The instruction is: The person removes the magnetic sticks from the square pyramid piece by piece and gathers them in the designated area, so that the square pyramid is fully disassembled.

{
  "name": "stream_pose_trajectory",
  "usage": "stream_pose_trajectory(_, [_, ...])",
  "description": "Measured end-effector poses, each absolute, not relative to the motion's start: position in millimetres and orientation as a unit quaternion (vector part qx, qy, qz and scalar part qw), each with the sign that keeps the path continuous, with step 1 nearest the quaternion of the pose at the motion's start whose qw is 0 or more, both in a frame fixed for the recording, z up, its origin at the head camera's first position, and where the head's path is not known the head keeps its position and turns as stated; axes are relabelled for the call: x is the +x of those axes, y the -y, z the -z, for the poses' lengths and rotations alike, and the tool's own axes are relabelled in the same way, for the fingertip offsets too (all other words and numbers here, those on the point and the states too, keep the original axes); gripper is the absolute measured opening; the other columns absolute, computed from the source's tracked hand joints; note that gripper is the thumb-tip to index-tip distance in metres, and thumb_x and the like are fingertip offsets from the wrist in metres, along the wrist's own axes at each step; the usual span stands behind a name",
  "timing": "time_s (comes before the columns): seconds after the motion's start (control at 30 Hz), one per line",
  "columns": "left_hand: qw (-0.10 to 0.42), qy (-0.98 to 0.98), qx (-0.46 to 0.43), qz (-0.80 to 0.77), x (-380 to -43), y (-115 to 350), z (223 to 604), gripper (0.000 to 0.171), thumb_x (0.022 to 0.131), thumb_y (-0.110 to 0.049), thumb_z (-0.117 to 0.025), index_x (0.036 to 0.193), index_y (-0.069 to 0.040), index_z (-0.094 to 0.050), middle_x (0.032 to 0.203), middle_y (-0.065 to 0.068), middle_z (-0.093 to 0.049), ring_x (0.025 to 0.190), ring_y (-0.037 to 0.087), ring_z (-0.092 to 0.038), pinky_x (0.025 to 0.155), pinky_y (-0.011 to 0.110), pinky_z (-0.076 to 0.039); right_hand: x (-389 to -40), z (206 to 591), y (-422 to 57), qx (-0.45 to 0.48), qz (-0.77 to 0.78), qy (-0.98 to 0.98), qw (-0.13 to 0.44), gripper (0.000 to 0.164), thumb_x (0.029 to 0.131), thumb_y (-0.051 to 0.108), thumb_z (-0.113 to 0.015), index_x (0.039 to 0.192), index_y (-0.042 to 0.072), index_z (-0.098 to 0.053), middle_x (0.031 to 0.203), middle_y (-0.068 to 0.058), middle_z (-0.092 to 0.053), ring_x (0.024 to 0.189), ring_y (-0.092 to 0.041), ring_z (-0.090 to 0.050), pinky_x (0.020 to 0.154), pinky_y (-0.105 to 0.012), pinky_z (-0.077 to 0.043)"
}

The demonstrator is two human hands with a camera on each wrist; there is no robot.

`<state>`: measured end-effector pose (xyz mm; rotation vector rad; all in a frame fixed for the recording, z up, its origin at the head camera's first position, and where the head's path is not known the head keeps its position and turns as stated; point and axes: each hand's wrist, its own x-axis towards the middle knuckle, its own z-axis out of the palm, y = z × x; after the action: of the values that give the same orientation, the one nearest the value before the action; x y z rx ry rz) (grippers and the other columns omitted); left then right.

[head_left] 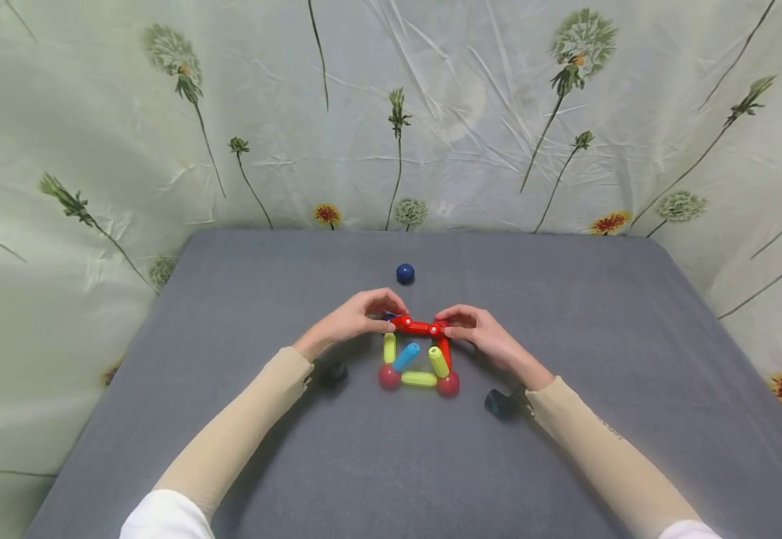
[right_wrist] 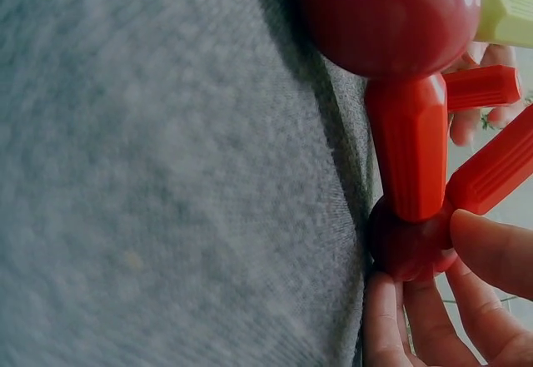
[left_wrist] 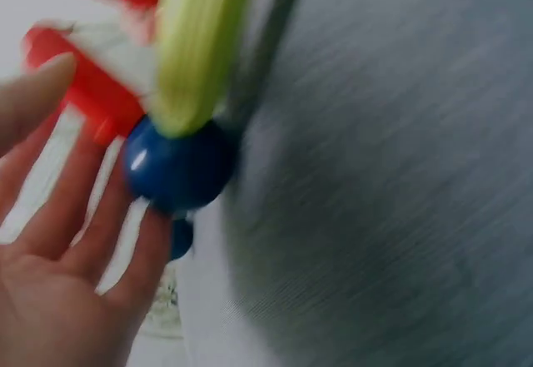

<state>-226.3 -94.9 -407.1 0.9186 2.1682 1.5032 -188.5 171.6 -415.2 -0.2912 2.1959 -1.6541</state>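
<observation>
A frame of plastic rods and balls lies on the table, with two red balls (head_left: 389, 376) at its near corners. A yellow-green rod (head_left: 419, 379) joins these; a blue rod (head_left: 406, 357) and another yellow-green rod slant up. At the far left corner, my left hand (head_left: 358, 316) pinches a red rod (left_wrist: 100, 92) fixed to a blue ball (left_wrist: 179, 166). My right hand (head_left: 481, 335) holds the dark red ball (right_wrist: 408, 238) at the far right corner, thumb by the base of a slanting red rod (right_wrist: 500, 163). Another red rod (head_left: 419, 327) spans between the hands.
A loose dark blue ball (head_left: 405, 274) sits beyond the frame on the grey tabletop (head_left: 566, 299). Dark wrist devices (head_left: 501, 404) hang beneath both forearms. Flower-patterned fabric (head_left: 458, 150) rises behind the table's far edge.
</observation>
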Motion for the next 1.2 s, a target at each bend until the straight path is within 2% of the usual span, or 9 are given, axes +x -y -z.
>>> stream_pose_trajectory(0.1, [0.126,-0.791,0.338,-0.494,-220,89,411,0.022,0.086,-0.002,-0.068,0.105,-0.008,-0.06,0.103,0.003,-0.064,0.101,0.016,-0.059,0.096,0.036,-0.043,-189,415,-172,-0.105,0.586,-0.782,0.183,0.033,0.093,0.008,-0.06,0.123,-0.003,-0.057,0.119,-0.015,-0.059,0.107,-0.027,-0.054,0.098,-0.043,-0.041])
stream_pose_trajectory(0.2, [0.084,-0.807,0.343,-0.474,-218,85,414,0.019,0.087,-0.003,-0.067,0.104,-0.01,-0.06,0.1,0.002,-0.066,0.097,0.014,-0.06,0.093,0.036,-0.044,-189,416,-172,-0.107,0.588,-0.781,0.182,0.033,0.092,0.007,-0.06,0.124,-0.004,-0.057,0.12,-0.016,-0.059,0.107,-0.027,-0.054,0.098,-0.043,-0.041])
stream_pose_trajectory(0.37, [0.064,-0.806,0.328,-0.488,-219,83,415,0.018,0.09,-0.002,-0.063,0.107,-0.007,-0.062,0.105,0.004,-0.067,0.098,0.016,-0.061,0.092,0.034,-0.046,-188,417,-172,-0.109,0.587,-0.781,0.181,0.033,0.092,0.007,-0.06,0.123,-0.004,-0.057,0.119,-0.016,-0.059,0.106,-0.026,-0.055,0.096,-0.041,-0.042])
stream_pose_trajectory(0.63, [0.017,-0.861,0.209,-0.463,-240,107,410,0.023,0.087,-0.007,-0.069,0.11,-0.008,-0.066,0.106,0.008,-0.067,0.096,0.022,-0.061,0.086,0.038,-0.049,-188,417,-172,-0.107,0.585,-0.783,0.182,0.032,0.092,0.007,-0.06,0.123,-0.003,-0.058,0.121,-0.016,-0.058,0.106,-0.026,-0.053,0.094,-0.039,-0.042])
stream_pose_trajectory(0.83, [0.032,-0.914,0.144,-0.378,-267,136,409,0.021,0.087,-0.002,-0.067,0.108,-0.005,-0.068,0.104,0.014,-0.066,0.09,0.026,-0.058,0.082,0.04,-0.046,-188,418,-172,-0.108,0.581,-0.786,0.182,0.032,0.092,0.007,-0.06,0.123,-0.003,-0.058,0.121,-0.016,-0.057,0.107,-0.027,-0.052,0.093,-0.038,-0.043])
stream_pose_trajectory(1.1, [0.061,-0.925,0.144,-0.346,-284,145,410,0.022,0.085,0.001,-0.065,0.107,-0.002,-0.068,0.108,0.018,-0.065,0.096,0.029,-0.056,0.087,0.042,-0.044,-187,416,-171,-0.101,0.581,-0.787,0.183,0.032,0.092,0.007,-0.06,0.123,-0.002,-0.058,0.122,-0.016,-0.057,0.108,-0.027,-0.052,0.095,-0.04,-0.043])
stream_pose_trajectory(1.2, [0.05,-0.923,0.144,-0.353,-283,147,409,0.027,0.085,0.0,-0.066,0.112,-0.002,-0.066,0.112,0.019,-0.063,0.101,0.031,-0.056,0.09,0.044,-0.043,-186,416,-170,-0.102,0.581,-0.786,0.184,0.033,0.092,0.007,-0.06,0.123,-0.002,-0.058,0.122,-0.016,-0.057,0.108,-0.027,-0.053,0.095,-0.04,-0.043])
